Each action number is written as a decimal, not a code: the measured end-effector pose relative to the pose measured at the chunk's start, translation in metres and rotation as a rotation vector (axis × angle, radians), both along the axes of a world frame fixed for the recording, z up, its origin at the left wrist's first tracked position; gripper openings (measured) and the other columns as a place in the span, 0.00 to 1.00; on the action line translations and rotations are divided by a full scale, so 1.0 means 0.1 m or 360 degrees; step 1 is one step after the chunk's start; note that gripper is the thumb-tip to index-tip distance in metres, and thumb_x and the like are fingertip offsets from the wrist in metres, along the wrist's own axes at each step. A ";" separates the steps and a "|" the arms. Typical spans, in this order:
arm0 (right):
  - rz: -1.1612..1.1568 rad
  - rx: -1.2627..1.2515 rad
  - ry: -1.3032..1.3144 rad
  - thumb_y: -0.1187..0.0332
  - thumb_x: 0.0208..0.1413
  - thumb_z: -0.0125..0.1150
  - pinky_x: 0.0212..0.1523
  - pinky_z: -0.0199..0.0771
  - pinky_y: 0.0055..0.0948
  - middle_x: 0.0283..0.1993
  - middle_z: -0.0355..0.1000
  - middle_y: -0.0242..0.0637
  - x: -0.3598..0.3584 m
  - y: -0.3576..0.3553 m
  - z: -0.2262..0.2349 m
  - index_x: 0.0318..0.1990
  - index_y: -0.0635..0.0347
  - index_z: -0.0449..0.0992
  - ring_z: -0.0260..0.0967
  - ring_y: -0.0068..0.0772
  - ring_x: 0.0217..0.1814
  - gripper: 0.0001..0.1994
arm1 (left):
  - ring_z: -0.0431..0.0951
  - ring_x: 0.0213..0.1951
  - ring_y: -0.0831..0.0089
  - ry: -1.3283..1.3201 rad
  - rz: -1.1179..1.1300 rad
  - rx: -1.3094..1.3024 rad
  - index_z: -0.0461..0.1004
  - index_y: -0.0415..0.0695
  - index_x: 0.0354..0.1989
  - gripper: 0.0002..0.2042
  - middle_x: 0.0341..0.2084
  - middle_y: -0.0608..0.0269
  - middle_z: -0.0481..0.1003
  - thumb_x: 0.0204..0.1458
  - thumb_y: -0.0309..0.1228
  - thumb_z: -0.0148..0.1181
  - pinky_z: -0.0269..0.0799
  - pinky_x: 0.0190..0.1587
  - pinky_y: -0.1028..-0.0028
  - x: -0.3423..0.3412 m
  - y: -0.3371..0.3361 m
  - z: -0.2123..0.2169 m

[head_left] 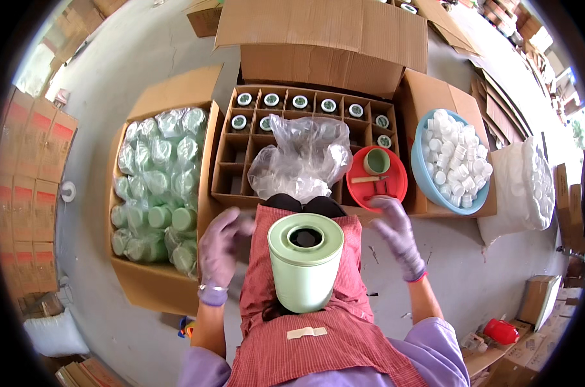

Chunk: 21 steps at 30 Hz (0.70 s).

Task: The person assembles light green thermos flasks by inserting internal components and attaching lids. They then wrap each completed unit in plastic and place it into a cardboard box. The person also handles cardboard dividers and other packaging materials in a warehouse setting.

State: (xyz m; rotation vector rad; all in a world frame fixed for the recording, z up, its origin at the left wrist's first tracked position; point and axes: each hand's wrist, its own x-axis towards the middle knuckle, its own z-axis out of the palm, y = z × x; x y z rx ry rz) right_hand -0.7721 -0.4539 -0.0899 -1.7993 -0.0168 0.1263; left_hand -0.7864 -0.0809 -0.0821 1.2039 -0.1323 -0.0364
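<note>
A pale green canister (305, 271) stands upright on my lap, its lid ringed round a dark round opening. My left hand (220, 248), in a purple glove, is held apart from it on the left, fingers stretched and empty. On the other side, my gloved right hand (397, 233) has its fingers spread at the near rim of a red basin (396, 169); whether they touch it I cannot tell. In the basin lie a green cup (376, 161), a tool with a wooden handle (366, 180) and a small dark red piece I cannot make out.
Left of me, a carton (157, 290) holds several green canisters in clear plastic bags. Ahead, a divided carton (231, 169) has round-topped items in its cells and a crumpled plastic bag (299, 158) on top. A blue basin (421, 174) of white caps and a white sack (515, 187) stand right.
</note>
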 end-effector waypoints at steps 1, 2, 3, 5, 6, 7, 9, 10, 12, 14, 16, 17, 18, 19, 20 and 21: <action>0.0181 0.0222 0.0007 0.62 0.49 0.68 0.66 0.56 0.37 0.60 0.64 0.44 -0.04 0.30 0.08 0.56 0.66 0.67 0.60 0.37 0.65 0.28 | 0.67 0.60 0.56 0.0017 -0.0072 -0.0014 0.63 0.44 0.63 0.25 0.56 0.49 0.70 0.60 0.43 0.50 0.60 0.64 0.61 0.13 -0.24 0.06; 0.0484 0.0092 -0.0193 0.60 0.47 0.70 0.66 0.58 0.38 0.61 0.63 0.45 -0.07 0.56 0.25 0.57 0.65 0.67 0.60 0.40 0.65 0.31 | 0.65 0.62 0.56 -0.0017 -0.0369 0.0282 0.63 0.45 0.64 0.29 0.58 0.50 0.67 0.56 0.46 0.55 0.56 0.65 0.61 0.13 -0.30 0.05; 0.0800 -0.0040 -0.0429 0.57 0.45 0.72 0.65 0.60 0.39 0.62 0.61 0.46 -0.02 0.71 0.39 0.58 0.65 0.67 0.61 0.44 0.64 0.34 | 0.63 0.64 0.56 -0.0080 -0.0647 0.0586 0.63 0.45 0.64 0.33 0.61 0.50 0.65 0.53 0.49 0.61 0.53 0.66 0.61 0.17 -0.32 0.07; 0.0617 0.0048 -0.0280 0.50 0.45 0.71 0.65 0.58 0.40 0.64 0.60 0.49 0.00 0.63 0.30 0.60 0.63 0.65 0.58 0.46 0.67 0.38 | 0.62 0.64 0.57 -0.0460 -0.0822 0.0807 0.71 0.46 0.59 0.33 0.65 0.51 0.60 0.46 0.50 0.66 0.53 0.66 0.63 0.28 -0.39 0.23; 0.0652 0.0024 -0.0248 0.49 0.47 0.70 0.66 0.57 0.41 0.64 0.60 0.50 0.04 0.61 0.28 0.60 0.65 0.65 0.57 0.47 0.68 0.38 | 0.63 0.64 0.57 -0.0364 -0.0932 0.0882 0.70 0.45 0.60 0.33 0.64 0.50 0.61 0.47 0.50 0.66 0.55 0.65 0.63 0.36 -0.40 0.35; 0.0690 0.0010 -0.0199 0.49 0.48 0.68 0.67 0.56 0.41 0.65 0.60 0.50 0.06 0.64 0.34 0.60 0.68 0.65 0.56 0.48 0.68 0.38 | 0.64 0.63 0.57 -0.0249 -0.1042 0.0957 0.70 0.43 0.60 0.34 0.64 0.50 0.61 0.47 0.50 0.66 0.57 0.64 0.63 0.42 -0.42 0.47; 0.0488 -0.0038 -0.0496 0.54 0.53 0.65 0.66 0.57 0.40 0.63 0.59 0.53 0.23 0.81 0.50 0.61 0.64 0.64 0.57 0.50 0.68 0.32 | 0.65 0.62 0.58 -0.0070 -0.0910 0.0598 0.67 0.43 0.62 0.34 0.63 0.50 0.61 0.46 0.44 0.68 0.60 0.64 0.63 0.53 -0.44 0.47; 0.0325 -0.0018 -0.0662 0.55 0.54 0.64 0.66 0.56 0.42 0.65 0.56 0.55 0.33 0.85 0.49 0.62 0.65 0.63 0.53 0.51 0.69 0.32 | 0.66 0.61 0.59 -0.0002 -0.0862 0.0417 0.66 0.43 0.63 0.35 0.63 0.50 0.61 0.46 0.41 0.70 0.61 0.63 0.63 0.61 -0.45 0.47; 0.0245 -0.0396 -0.1100 0.61 0.49 0.66 0.67 0.55 0.48 0.67 0.51 0.54 0.57 0.97 0.60 0.62 0.55 0.64 0.50 0.56 0.70 0.32 | 0.70 0.57 0.58 0.0411 -0.0670 -0.0265 0.58 0.42 0.65 0.37 0.59 0.51 0.65 0.54 0.56 0.55 0.68 0.60 0.58 0.66 -0.47 0.45; 0.0337 -0.0841 -0.1533 0.69 0.43 0.67 0.65 0.60 0.52 0.66 0.53 0.54 0.78 1.06 0.58 0.61 0.46 0.66 0.52 0.60 0.68 0.33 | 0.74 0.52 0.59 0.0681 -0.0430 -0.0535 0.57 0.40 0.64 0.40 0.56 0.52 0.68 0.57 0.66 0.36 0.74 0.54 0.59 0.77 -0.62 0.63; 0.0366 -0.0794 -0.1448 0.75 0.44 0.65 0.60 0.68 0.45 0.62 0.58 0.55 0.93 1.16 0.45 0.61 0.51 0.66 0.61 0.59 0.61 0.32 | 0.75 0.50 0.60 0.0543 -0.0339 -0.0379 0.57 0.40 0.64 0.38 0.55 0.52 0.68 0.59 0.63 0.38 0.75 0.52 0.61 0.85 -0.69 0.55; 0.0287 -0.0578 -0.1274 0.77 0.45 0.64 0.58 0.70 0.42 0.60 0.60 0.55 0.98 1.23 0.41 0.62 0.53 0.65 0.64 0.58 0.59 0.32 | 0.76 0.50 0.61 0.0478 -0.0288 -0.0306 0.57 0.40 0.64 0.37 0.55 0.52 0.68 0.59 0.62 0.38 0.76 0.51 0.62 0.88 -0.70 0.48; 0.0163 -0.0427 -0.1057 0.78 0.47 0.63 0.52 0.74 0.38 0.60 0.60 0.56 1.01 1.28 0.44 0.64 0.59 0.61 0.67 0.53 0.56 0.33 | 0.76 0.49 0.62 0.0273 -0.0227 0.0090 0.56 0.40 0.64 0.34 0.54 0.53 0.69 0.62 0.57 0.37 0.77 0.51 0.64 0.92 -0.70 0.40; 0.0135 -0.0311 -0.0926 0.76 0.49 0.64 0.44 0.76 0.37 0.55 0.65 0.54 1.07 1.31 0.46 0.63 0.63 0.58 0.72 0.49 0.49 0.33 | 0.77 0.48 0.64 0.0090 -0.0129 0.0489 0.55 0.40 0.65 0.30 0.54 0.53 0.69 0.64 0.53 0.37 0.77 0.50 0.65 0.95 -0.69 0.30; 0.0170 0.0003 -0.0593 0.74 0.50 0.64 0.42 0.76 0.36 0.52 0.66 0.53 1.13 1.31 0.46 0.62 0.64 0.59 0.73 0.47 0.45 0.31 | 0.77 0.48 0.66 0.0096 -0.0127 0.0706 0.55 0.40 0.65 0.28 0.54 0.53 0.69 0.65 0.50 0.37 0.77 0.49 0.66 0.97 -0.65 0.20; 0.0201 0.0317 -0.0260 0.72 0.52 0.64 0.41 0.76 0.35 0.50 0.68 0.52 1.20 1.30 0.46 0.61 0.65 0.59 0.75 0.44 0.41 0.30 | 0.77 0.47 0.67 0.0100 -0.0125 0.0922 0.54 0.40 0.66 0.27 0.54 0.53 0.69 0.66 0.47 0.37 0.77 0.49 0.66 1.00 -0.60 0.06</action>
